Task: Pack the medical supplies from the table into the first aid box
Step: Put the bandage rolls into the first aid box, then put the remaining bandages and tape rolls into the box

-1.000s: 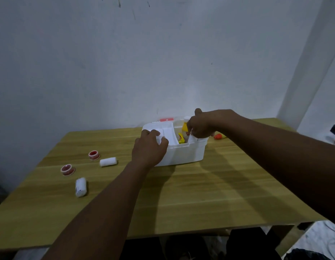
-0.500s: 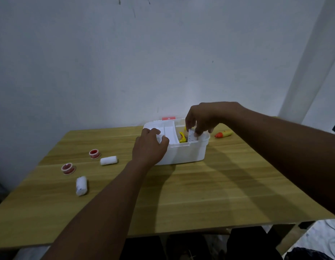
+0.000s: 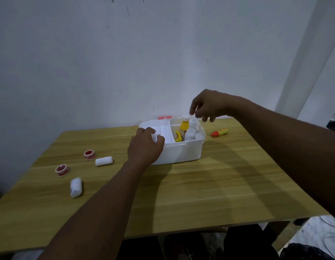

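Observation:
A white first aid box (image 3: 183,151) stands open at the table's far middle. Inside it are a yellow bottle (image 3: 184,126), white bottles (image 3: 191,131) and a small yellow item (image 3: 178,137). My left hand (image 3: 146,147) grips the box's near left rim. My right hand (image 3: 207,106) hovers above the box's right part, fingers spread and empty. On the table's left lie two red tape rolls (image 3: 89,154) (image 3: 62,169) and two white bandage rolls (image 3: 104,161) (image 3: 76,187). An orange and yellow tube (image 3: 219,132) lies right of the box.
The wooden table (image 3: 200,194) stands against a white wall (image 3: 125,62). A red-marked lid part (image 3: 164,117) shows behind the box. Dark objects and a pale floor lie below the table's near right edge.
My right hand has let go inside the box, risen above it and spread its fingers. The white bottles it covered now show. My left hand has stayed on the rim.

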### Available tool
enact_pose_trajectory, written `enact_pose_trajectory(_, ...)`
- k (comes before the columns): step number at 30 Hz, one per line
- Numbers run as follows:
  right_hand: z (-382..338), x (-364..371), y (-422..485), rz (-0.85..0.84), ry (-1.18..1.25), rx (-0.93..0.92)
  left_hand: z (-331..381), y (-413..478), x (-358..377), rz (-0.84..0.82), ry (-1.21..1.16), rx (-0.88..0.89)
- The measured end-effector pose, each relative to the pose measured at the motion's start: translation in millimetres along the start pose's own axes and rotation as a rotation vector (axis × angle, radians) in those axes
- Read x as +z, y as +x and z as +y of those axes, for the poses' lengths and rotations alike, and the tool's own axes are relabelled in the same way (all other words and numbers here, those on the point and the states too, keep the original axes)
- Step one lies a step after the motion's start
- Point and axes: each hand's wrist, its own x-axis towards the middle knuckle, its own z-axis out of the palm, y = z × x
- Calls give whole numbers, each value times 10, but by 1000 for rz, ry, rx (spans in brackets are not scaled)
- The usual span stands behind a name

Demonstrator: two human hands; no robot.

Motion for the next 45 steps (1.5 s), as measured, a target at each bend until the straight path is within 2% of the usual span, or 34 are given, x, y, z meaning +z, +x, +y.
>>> enact_pose_trajectory(2,201,68,61,168,-32,30,-5,-28,2,48,0,-6)
enact_pose_trajectory(3,326,147,107,192,-88,54,-20,-45,-1,72,1,-7)
enact_pose_trajectory(9,1026,670,206,42,-480,255,-2,-41,-37,98,-5,22)
enact_pose_trajectory(14,1289,930,256,131,-563,126,-9,-54,14,78,16,16)
enact_pose_trajectory(19,1276,842,256,78,-593,103,3,-45,17,61,13,25)
enact_pose_trajectory(21,1227,775,247,171,-510,79,-12,-30,23,54,21,26)
enact_pose_trajectory(25,891,326,240,572,-38,22,-8,-23,32,37,34,17)
enact_pose_trajectory(28,415,7,211,682,156,-95,-10,-17,28,29,34,20)
enact_pose_trajectory(30,115,-25,180,586,161,-170,-12,-11,19,16,29,13)
enact_pose_trajectory(32,-75,68,154,404,82,-232,-6,-9,5,6,23,12)
enact_pose_trajectory(36,-146,376,178,148,-133,-223,-14,-18,-5,-5,23,22)
enact_pose_trajectory(39,-142,519,205,71,-263,-145,-22,-19,7,-2,19,23)
enact_pose_trajectory(45,-256,598,282,38,-492,-63,-15,-7,5,-2,29,24)
